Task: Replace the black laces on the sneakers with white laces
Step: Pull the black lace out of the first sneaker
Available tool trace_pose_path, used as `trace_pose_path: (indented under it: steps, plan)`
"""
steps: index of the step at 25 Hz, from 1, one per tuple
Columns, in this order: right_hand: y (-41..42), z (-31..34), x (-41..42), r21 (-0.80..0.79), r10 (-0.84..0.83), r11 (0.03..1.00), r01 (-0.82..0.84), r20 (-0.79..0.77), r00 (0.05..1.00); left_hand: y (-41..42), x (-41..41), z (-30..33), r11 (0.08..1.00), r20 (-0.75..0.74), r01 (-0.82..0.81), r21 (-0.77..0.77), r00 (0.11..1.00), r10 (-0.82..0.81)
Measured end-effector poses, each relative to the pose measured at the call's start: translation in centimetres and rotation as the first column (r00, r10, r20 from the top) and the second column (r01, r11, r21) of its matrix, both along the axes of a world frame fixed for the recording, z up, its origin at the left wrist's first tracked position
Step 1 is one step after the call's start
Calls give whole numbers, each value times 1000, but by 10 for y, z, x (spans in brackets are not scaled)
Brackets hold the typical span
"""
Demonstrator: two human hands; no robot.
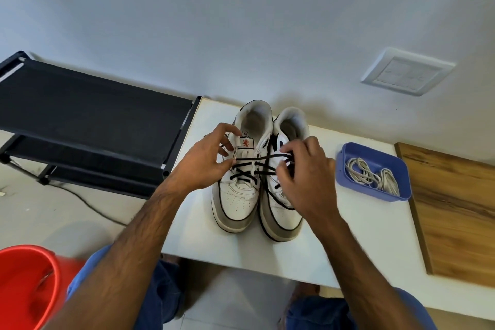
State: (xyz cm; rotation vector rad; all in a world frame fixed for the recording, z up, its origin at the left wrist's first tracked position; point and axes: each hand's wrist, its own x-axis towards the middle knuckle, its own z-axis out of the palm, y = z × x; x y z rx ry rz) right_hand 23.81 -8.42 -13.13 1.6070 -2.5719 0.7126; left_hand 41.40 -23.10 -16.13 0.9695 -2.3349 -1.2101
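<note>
Early stage: both hands, left hand [206, 161] and right hand [302, 171], pinch the black cord laces [253, 166] on 2 white leather sneakers [237, 198]; white laces [375, 177] wait beside them in the blue plastic tray [348, 155].

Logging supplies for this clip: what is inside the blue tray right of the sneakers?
The blue tray holds a loose tangle of white laces, untouched. How many there are cannot be counted, and whatever lies beneath them is hidden.

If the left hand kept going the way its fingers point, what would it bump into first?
Probably the tongue of the left sneaker. The left hand points right, fingers already at that shoe's black lace. Depth is hard to judge.
</note>
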Motion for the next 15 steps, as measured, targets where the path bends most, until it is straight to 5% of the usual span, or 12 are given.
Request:
trace_pose_path:
  steps: [4, 9, 15]
  plan:
    - [-30, -12, 27, 58, 140, 989, -134, -111, 984, 3, 1, -1, 1000, -12, -1, -19, 1000, 1]
    - [-51, -24, 35, 136, 128, 985, -108, -149, 980, 1, 2, -1, 999, -23, 6, -32, 1000, -7]
    - [-18, -11, -6, -43, -61, 997, 60, -22, 998, 0, 1, -3, 1000, 22, -6, -22, 1000, 7]
